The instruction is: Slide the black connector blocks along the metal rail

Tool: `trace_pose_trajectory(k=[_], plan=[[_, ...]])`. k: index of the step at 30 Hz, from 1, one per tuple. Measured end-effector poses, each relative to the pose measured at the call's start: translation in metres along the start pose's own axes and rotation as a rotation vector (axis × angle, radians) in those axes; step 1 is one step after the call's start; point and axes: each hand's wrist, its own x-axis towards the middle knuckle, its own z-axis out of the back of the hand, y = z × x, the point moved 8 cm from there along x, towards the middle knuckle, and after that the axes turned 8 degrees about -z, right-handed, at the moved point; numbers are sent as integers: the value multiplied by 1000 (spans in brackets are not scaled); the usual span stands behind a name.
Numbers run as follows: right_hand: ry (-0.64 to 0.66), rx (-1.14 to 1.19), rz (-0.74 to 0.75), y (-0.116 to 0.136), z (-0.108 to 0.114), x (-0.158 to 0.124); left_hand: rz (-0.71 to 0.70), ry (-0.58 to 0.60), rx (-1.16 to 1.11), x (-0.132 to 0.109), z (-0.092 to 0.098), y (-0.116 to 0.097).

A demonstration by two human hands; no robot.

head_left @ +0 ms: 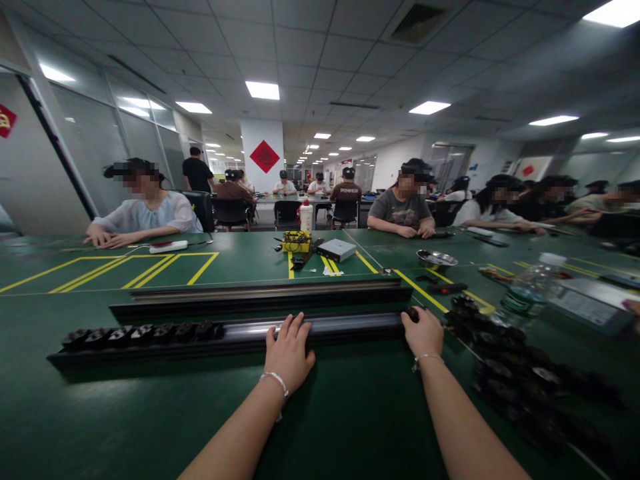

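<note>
A long black rail (345,325) with a shiny inner channel lies across the table in front of me. Several small black modules (143,335) sit in a row along its left part. My left hand (291,353) rests on the middle of the rail, fingers spread over its top. At the rail's right end, my right hand (425,335) has thumb and fingers closed on a small black module (413,313), mostly covered by the fingers. A loose pile of similar black modules (515,370) lies to the right, partly blurred.
Behind the rail lie more long strips (270,298). Further back are a yellow box with black cables (297,241), a grey box (337,250) and a white bottle (306,217). A metal bowl (437,258) and clear water bottle (533,288) stand right. Several people sit opposite.
</note>
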Motion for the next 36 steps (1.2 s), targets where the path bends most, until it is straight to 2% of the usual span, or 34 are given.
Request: trace_pose_trajectory(k=[10,18,25,30,36], plan=[[-16,29,33,0,-1,1,-8,11,1,1,-1,0],[-108,60,44,-9,-6,6,-15,-13,24,0,-2,0],[-50,54,6,-10,-7,7,1,24,15,1,-1,-1],[16,73,-85,-14,-6,6,0,12,17,1,-1,0],[12,85,-109,-13,-4,4,-20,-7,0,1,-2,1]])
